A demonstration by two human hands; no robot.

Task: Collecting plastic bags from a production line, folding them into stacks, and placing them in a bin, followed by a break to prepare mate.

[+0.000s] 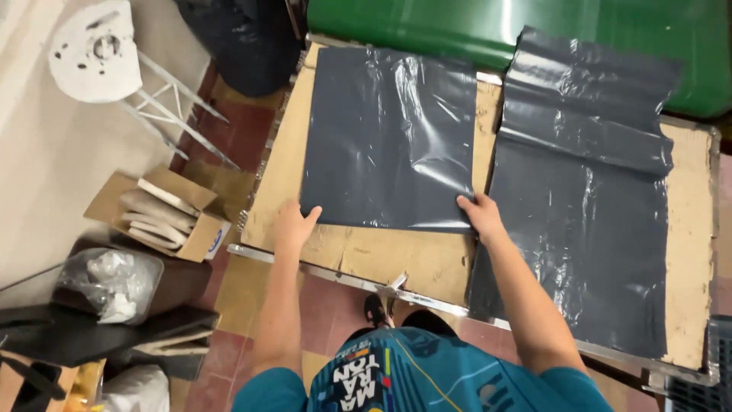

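while pressed flat at its two lower corners, dark grey plastic bag [390,137] lies spread mid-frame on table [427,263], a worn brown board with a metal edge. judged as the flattening and squaring step; next move likely calls for a firm hold on both corners and an even slide or fold, without dragging the film into wrinkles.

far left of the frame: white stool [95,49] on thin legs at upper left. below it, open cardboard box [156,214] on the floor, holding a stack of pale flat pieces, kind not clear. lower left, clear plastic bag [114,282] with crumpled white material inside.

left of centre: left hand [293,225], open, fingers spread, palm down on the bag's lower left corner, not clamped. right of centre: right hand [480,214], also open, resting on the bag's lower right corner, thumb over the edge; whether anything is pinched underneath cannot be told.

right side: second dark grey bag [579,206], larger, top folded over, just beside the first and hanging past the table's near edge. upper right, green bin [457,23] behind the table, contents hidden.
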